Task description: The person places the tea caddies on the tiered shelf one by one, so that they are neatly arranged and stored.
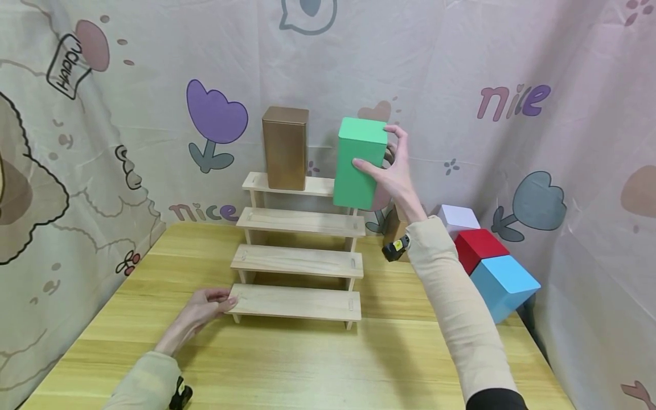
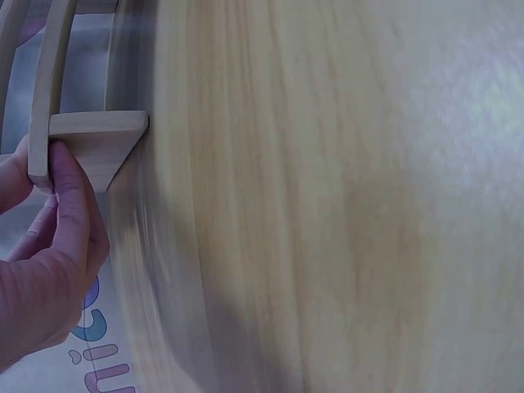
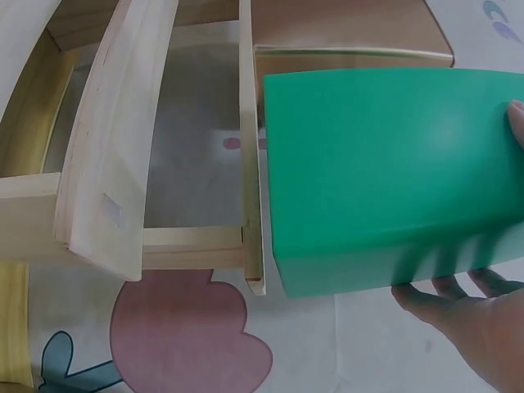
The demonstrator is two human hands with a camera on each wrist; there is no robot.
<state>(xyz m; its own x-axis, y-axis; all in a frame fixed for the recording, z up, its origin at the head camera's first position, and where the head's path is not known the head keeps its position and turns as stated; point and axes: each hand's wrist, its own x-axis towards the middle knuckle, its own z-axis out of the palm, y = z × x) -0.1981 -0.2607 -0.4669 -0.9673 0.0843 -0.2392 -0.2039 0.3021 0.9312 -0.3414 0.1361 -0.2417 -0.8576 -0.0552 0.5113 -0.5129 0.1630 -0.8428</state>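
In the head view, my right hand (image 1: 397, 171) grips a green box (image 1: 359, 165) upright at the right end of the top step of a wooden stepped shelf (image 1: 297, 259). The right wrist view shows the green box (image 3: 393, 155) beside the top board's edge; whether it touches is unclear. Fingers lie along one side of the box, and a thumb tip shows on another face. A brown box (image 1: 285, 149) stands on the top step's left part. My left hand (image 1: 202, 310) pinches the left end of the lowest board, fingers under it, as the left wrist view also shows.
On the wooden table (image 1: 287, 364), to the right, sit a white box (image 1: 458, 218), a red box (image 1: 476, 247) and a light blue box (image 1: 504, 285). Another brown box (image 1: 393, 228) is partly behind my right wrist. A printed cloth (image 1: 435, 68) hangs behind and at both sides.
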